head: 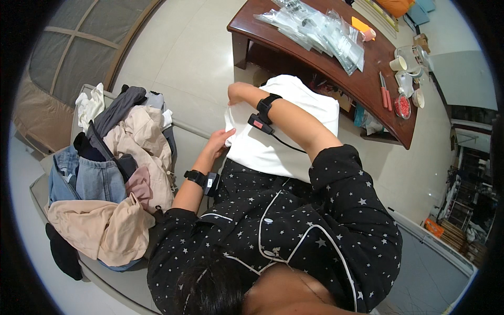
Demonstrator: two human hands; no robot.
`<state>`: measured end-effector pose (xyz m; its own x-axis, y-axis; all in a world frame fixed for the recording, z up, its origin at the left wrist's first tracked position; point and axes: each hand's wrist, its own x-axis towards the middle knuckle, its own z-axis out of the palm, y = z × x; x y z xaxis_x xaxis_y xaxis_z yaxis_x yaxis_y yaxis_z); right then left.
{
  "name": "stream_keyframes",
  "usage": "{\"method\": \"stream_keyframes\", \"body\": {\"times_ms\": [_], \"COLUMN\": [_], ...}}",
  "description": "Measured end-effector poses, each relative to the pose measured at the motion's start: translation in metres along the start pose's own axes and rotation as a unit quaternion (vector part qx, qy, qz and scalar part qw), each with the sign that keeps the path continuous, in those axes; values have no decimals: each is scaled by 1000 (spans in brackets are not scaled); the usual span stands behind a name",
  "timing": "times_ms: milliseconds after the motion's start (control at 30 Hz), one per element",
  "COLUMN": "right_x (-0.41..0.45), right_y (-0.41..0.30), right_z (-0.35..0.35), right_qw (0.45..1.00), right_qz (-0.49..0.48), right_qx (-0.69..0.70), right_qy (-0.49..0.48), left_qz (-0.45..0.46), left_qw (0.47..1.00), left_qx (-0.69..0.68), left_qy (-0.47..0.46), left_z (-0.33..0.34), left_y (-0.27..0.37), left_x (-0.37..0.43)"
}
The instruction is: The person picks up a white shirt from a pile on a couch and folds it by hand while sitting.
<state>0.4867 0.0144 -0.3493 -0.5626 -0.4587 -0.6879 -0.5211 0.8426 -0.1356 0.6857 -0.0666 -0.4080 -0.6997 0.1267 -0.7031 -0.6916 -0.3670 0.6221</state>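
A white cloth garment (pixel 287 138) lies spread over my lap, its far part reaching towards the wooden table. My left hand (pixel 220 142) holds its left edge, with the thumb on top of the fabric. My right arm crosses over the garment, and my right hand (pixel 239 93) is at the garment's far left corner, fingers bent down and partly hidden, pinching the cloth there. Both wrists wear black straps with small black devices; a cable runs from the right one.
Left of me, a pile of clothes (pixel 138 138) with denim and beige pieces lies on a grey seat. Ahead, a dark wooden table (pixel 271 37) bears clear plastic packets (pixel 319 31), red-handled scissors (pixel 385 94), a paper cup (pixel 398 63) and a dish of red bits (pixel 402 106).
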Motion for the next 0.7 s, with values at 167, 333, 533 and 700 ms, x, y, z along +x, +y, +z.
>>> {"method": "stream_keyframes", "body": {"times_ms": [167, 333, 533, 700], "right_x": [-16, -49, -64, -64], "right_y": [22, 59, 83, 93], "right_z": [-18, -33, -53, -58], "right_qw": [993, 990, 988, 989], "right_qz": [36, -9, 74, 31], "right_qx": [-51, -74, -53, -43], "right_qy": [-100, -121, -129, -137], "left_qz": [-44, -159, -154, -136], "left_qw": [996, 983, 981, 982], "left_qx": [56, 51, -14, -63], "left_qy": [-53, -75, -119, -118], "left_z": [1, 13, 26, 32], "left_y": [-5, 17, 39, 41], "left_x": [1, -3, -25, -31]}}
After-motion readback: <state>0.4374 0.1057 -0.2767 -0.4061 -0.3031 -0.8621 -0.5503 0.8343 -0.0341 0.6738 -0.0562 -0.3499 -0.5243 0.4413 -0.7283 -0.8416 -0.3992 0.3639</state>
